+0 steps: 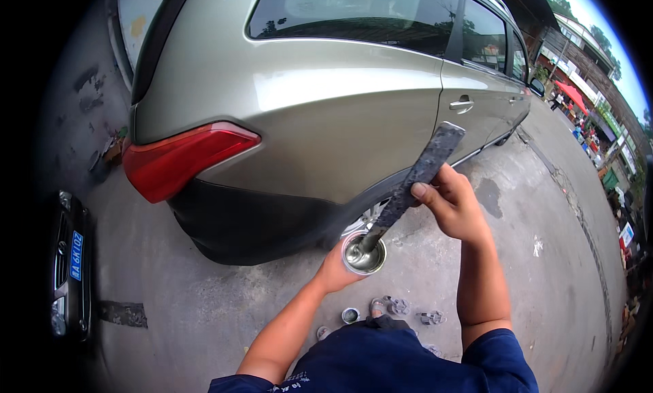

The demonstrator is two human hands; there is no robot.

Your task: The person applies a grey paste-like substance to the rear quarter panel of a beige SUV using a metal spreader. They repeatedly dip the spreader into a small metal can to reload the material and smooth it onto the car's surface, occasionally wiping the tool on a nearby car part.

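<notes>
My left hand [333, 269] is wrapped round a small round cup [349, 263] of silvery-grey paint, seen from above. Between thumb and fingers, my right hand [449, 201] grips a long flat stirring stick [427, 163], dark and mottled with dried paint. The stick slants down to the left, and its lower end dips into the paint, where swirls show. Just beyond my hands stands a champagne-grey car [326, 134], with its rear side and red tail light [194, 155] toward me. Its lower bumper corner is black.
Near my feet a second small can [350, 315] stands on the concrete ground [204, 311], with several crumpled greyish bits [431, 317] beside it. A dark car [71, 270] is parked at the left. Far right, a red canopy [573, 95] and people line the street.
</notes>
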